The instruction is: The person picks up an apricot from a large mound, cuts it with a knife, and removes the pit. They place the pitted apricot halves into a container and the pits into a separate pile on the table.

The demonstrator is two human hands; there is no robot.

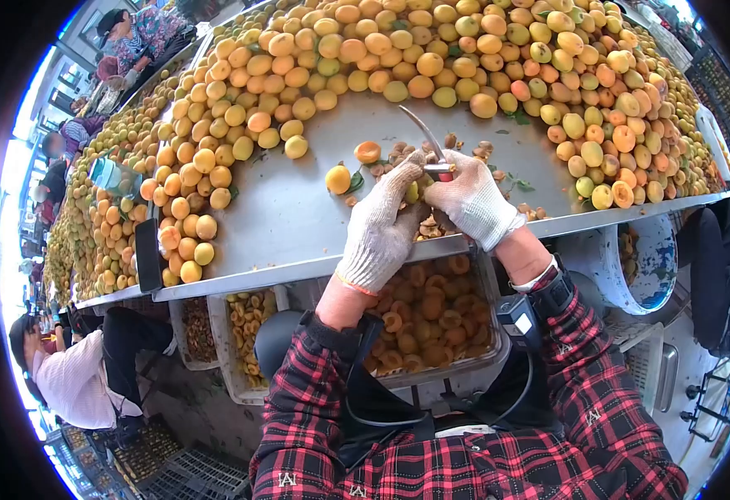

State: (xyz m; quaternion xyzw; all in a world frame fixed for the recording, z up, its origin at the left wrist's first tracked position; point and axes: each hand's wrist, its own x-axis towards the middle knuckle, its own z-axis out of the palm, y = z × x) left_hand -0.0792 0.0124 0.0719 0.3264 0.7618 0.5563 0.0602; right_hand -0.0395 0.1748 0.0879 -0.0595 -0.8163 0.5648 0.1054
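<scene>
My left hand (384,218), in a white knitted glove, is closed around a yellowish apricot (412,193) that is mostly hidden by the fingers. My right hand (471,196), gloved too, grips a curved knife (421,125) whose blade points up and away to the left. The two hands meet over the near edge of the metal table (298,200). Beside them on the metal lie a whole apricot (337,179), a cut apricot half (367,152), and several pits (482,150) with green leaves.
A large heap of apricots (365,46) curves around the far side. Below the edge stand a bin of halved apricots (432,321), smaller trays (252,329) and a white bucket (644,267). A dark phone (147,254) is at the left edge. Other people sit nearby.
</scene>
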